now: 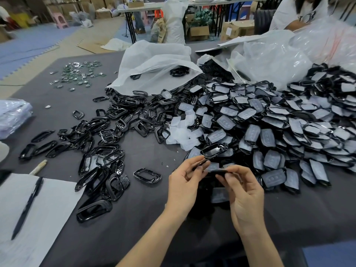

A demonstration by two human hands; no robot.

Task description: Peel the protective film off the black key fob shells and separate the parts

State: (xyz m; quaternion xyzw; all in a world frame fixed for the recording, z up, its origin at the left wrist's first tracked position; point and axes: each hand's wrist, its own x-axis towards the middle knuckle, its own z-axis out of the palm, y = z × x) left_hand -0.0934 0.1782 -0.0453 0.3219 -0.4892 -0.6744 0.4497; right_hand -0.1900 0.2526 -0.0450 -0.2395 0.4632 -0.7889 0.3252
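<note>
No text can be read with certainty. White labels are seen on the cardboard boxes (238, 28) at the back, and a dark print on a white shirt (306, 15); both are too blurred to be made out.

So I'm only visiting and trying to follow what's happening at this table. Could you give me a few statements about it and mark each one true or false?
1. The left hand and the right hand both pinch a black shell part. True.
2. The pen is held in one of the hands. False: it lies on a white paper sheet.
3. The film-covered shells are heaped on the right side of the table. True.
4. The bare black frames are stacked neatly in a box. False: they lie scattered loose on the table, left of the hands.
</note>
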